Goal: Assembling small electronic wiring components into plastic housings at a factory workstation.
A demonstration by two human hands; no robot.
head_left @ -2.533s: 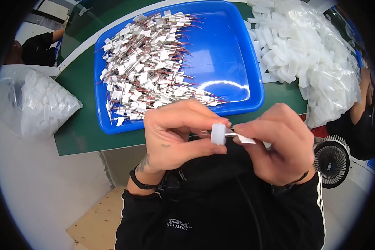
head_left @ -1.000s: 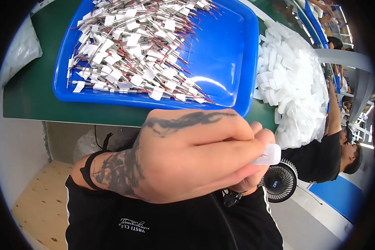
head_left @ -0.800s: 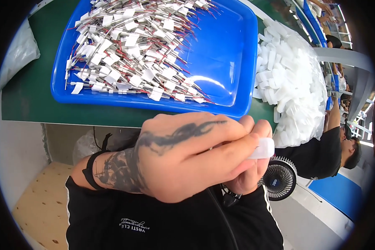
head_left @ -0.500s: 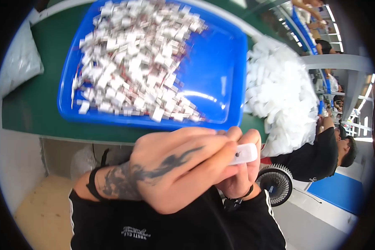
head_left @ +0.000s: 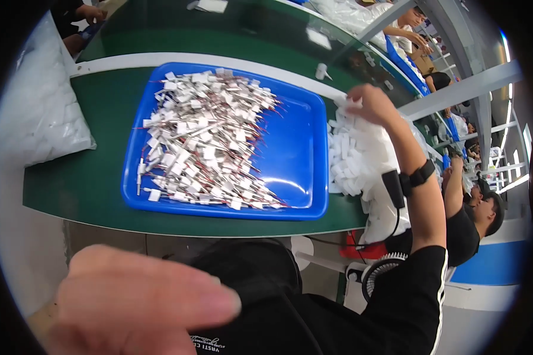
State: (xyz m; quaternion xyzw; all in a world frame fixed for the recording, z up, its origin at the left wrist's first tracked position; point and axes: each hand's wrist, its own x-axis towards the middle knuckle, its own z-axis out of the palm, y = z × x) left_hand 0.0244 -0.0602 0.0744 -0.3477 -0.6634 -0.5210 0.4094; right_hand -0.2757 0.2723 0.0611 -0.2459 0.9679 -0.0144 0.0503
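Note:
Close to the camera at lower left, my left hand (head_left: 142, 296) is large and blurred. One digit points right, and I cannot see whether the hand holds anything. My right hand (head_left: 373, 106) reaches out to the far right, over the far end of a heap of small white plastic pieces (head_left: 349, 160) in a clear bag. Its fingers are bent but apart, with nothing visible between them. A blue tray (head_left: 293, 148) on the green table holds many white tabs with thin red and dark wires (head_left: 201, 136). Beyond it, a small white piece with a thin tip (head_left: 321, 71) lies past the white rail.
A clear bag of white pieces (head_left: 41, 112) stands at the left. The white rail (head_left: 219, 59) separates the green table (head_left: 77, 195) from a green belt. A post crosses the right side, and a fan (head_left: 376, 278) stands below. Other people work at the far right and upper left.
My hands were together, with a white plastic piece between their fingers; now they are apart. The right hand has moved far right and forward, the left toward lower left. The view has shifted.

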